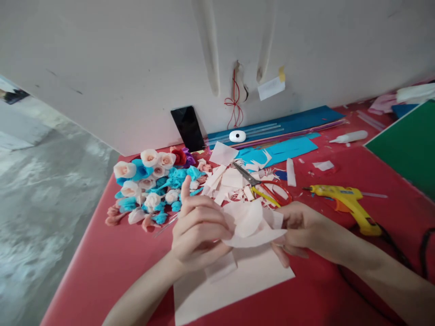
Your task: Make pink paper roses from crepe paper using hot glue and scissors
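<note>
Both my hands hold a bundle of pale pink paper petals above the red table. My left hand is closed, its fingers curled round the left side of the petals with the index finger pointing up. My right hand pinches the right side of the same petals. Under my hands lies a pale pink paper sheet, with a smaller strip of the same paper on it.
A heap of pink, white and blue paper flowers lies at the left. Paper scraps, red-handled scissors and a yellow glue gun lie behind my hands. A black phone, blue sheets, a glue bottle and a green board stand further back.
</note>
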`<act>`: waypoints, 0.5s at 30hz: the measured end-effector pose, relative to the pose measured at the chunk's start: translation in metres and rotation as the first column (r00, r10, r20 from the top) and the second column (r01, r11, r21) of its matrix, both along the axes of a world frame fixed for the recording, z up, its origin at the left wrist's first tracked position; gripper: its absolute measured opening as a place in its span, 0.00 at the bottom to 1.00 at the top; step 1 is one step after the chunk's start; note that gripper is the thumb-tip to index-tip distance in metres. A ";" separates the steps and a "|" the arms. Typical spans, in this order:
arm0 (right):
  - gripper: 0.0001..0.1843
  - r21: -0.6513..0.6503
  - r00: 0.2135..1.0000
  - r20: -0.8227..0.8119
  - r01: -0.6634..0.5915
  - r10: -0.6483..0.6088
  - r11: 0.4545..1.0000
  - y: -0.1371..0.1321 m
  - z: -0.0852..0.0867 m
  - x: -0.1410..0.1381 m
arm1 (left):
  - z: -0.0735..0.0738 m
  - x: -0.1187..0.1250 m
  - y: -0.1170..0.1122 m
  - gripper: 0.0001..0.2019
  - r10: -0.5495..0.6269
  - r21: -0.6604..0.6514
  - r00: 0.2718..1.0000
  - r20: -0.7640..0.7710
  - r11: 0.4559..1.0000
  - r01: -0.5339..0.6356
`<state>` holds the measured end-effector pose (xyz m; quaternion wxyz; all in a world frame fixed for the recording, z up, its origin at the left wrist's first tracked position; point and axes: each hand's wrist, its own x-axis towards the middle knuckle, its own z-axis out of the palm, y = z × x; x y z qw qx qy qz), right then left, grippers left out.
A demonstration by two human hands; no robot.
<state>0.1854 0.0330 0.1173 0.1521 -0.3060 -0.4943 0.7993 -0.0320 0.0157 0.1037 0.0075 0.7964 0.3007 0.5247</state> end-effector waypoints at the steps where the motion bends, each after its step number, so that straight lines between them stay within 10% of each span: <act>1: 0.06 -0.005 1.000 0.004 0.004 -0.004 1.000 0.000 0.000 0.000 | 0.001 0.001 0.000 0.04 0.006 -0.004 1.000 0.006 1.000 -0.006; 15: 0.15 0.077 1.000 0.021 -0.013 0.011 0.997 -0.011 -0.009 -0.006 | -0.011 0.000 -0.014 0.05 0.074 0.195 0.997 -0.024 0.978 -0.068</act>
